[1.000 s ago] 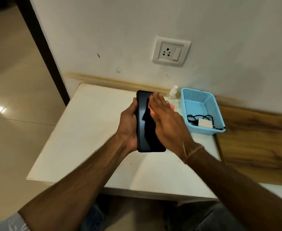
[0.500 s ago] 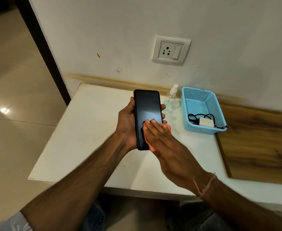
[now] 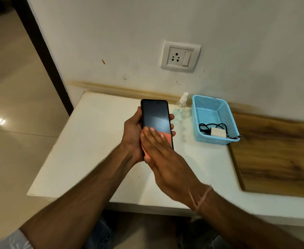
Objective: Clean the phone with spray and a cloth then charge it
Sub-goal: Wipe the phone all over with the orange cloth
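My left hand (image 3: 132,135) grips a black phone (image 3: 155,117) upright above the white table (image 3: 86,141), screen toward me. My right hand (image 3: 162,157) lies flat on the phone's lower half and presses an orange cloth (image 3: 166,136) against the screen; only the cloth's edge shows under the fingers. A small clear spray bottle (image 3: 180,106) stands by the wall behind the phone. A white charger with a black cable (image 3: 217,133) lies in the blue basket (image 3: 217,106). The wall socket (image 3: 180,55) sits above the table.
A wooden board (image 3: 276,155) covers the surface to the right of the basket. The table's left edge drops to a tiled floor (image 3: 13,105), and a dark door frame (image 3: 39,45) runs along the wall on the left.
My right hand with the cloth slid from the phone's top down to its lower half. The left hand kept holding the phone in nearly the same place.
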